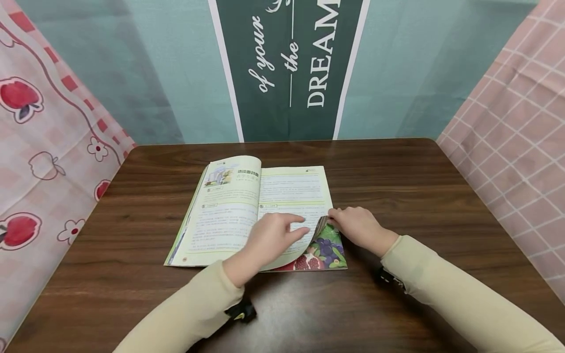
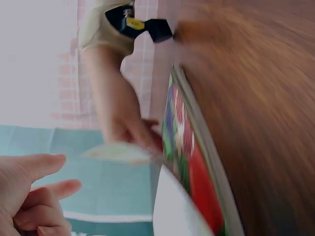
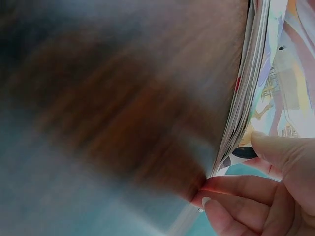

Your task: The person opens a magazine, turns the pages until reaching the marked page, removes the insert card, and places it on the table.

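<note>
An open magazine [image 1: 229, 215] lies on the table, its left page showing a small picture and headings above lines of text. The lower corner of its right page [image 1: 291, 186] curls up, baring a sheet with printed fruit [image 1: 326, 252] beneath. My right hand [image 1: 357, 225] pinches the lifted page at the right edge, thumb on one side; in the right wrist view its fingers [image 3: 246, 191] sit by the stacked page edges. Over the right page hovers my left hand [image 1: 275, 233], thumb and forefinger extended apart with nothing between them, the other fingers [image 2: 42, 216] loosely bent.
The dark wooden table [image 1: 397, 171] extends around the magazine. A teal backdrop [image 1: 176, 73] with lettering stands behind it. Patterned cloths hang at the left [image 1: 57, 147] and right [image 1: 512, 147]. Both sleeved wrists carry black devices, such as the left one [image 1: 242, 311].
</note>
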Tool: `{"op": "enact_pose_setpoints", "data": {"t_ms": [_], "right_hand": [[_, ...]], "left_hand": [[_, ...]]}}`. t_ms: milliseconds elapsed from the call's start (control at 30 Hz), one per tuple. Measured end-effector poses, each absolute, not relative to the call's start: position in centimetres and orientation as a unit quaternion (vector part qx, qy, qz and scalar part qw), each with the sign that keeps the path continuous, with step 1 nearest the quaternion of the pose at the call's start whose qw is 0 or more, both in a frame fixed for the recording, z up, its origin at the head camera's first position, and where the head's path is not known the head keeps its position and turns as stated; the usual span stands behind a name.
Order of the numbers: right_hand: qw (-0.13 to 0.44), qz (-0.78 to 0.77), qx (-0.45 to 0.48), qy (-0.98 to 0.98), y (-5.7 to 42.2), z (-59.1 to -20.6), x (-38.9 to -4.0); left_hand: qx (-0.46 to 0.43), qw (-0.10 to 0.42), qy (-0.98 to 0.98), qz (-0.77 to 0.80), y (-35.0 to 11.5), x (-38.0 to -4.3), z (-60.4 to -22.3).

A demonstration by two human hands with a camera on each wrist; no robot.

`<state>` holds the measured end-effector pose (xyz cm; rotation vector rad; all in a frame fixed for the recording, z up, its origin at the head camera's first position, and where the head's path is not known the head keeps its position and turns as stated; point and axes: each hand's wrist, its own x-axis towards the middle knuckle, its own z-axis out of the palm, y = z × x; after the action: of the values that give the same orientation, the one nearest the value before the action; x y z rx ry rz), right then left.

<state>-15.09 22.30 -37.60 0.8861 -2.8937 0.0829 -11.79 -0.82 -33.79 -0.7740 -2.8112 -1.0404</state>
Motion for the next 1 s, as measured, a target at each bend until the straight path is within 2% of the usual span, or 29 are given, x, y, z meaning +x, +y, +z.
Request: {"op": "enact_pose_setpoints", "data": {"t_ms": [200, 467, 567, 767, 1000], "right_hand": [[0.051, 0.027, 0.284, -0.957, 22.1, -37.7, -15.2], [0.043, 0.033, 0.290, -0.955, 22.3, -37.6, -15.1], [0.006, 0.046, 0.283, -0.958, 22.7, -37.3, -15.0], [-0.118, 0.098, 0.224, -0.963, 23.6, -36.4, -15.3], [-0.128, 0.102, 0.268, -0.950, 24.4, -36.2, -15.0]], "left_hand": [[-0.247, 0.017, -0.908, -0.337, 2.1, -12.6, -34.0], [-0.225, 0.024, -0.921, -0.319, 2.5, -13.2, -34.1], [-0.220, 0.038, -0.921, -0.318, 2.2, -13.4, -34.1], [-0.208, 0.054, -0.918, -0.333, 0.9, -13.7, -33.9], [-0.179, 0.080, -0.913, -0.359, -1.2, -13.9, -33.3]]}}
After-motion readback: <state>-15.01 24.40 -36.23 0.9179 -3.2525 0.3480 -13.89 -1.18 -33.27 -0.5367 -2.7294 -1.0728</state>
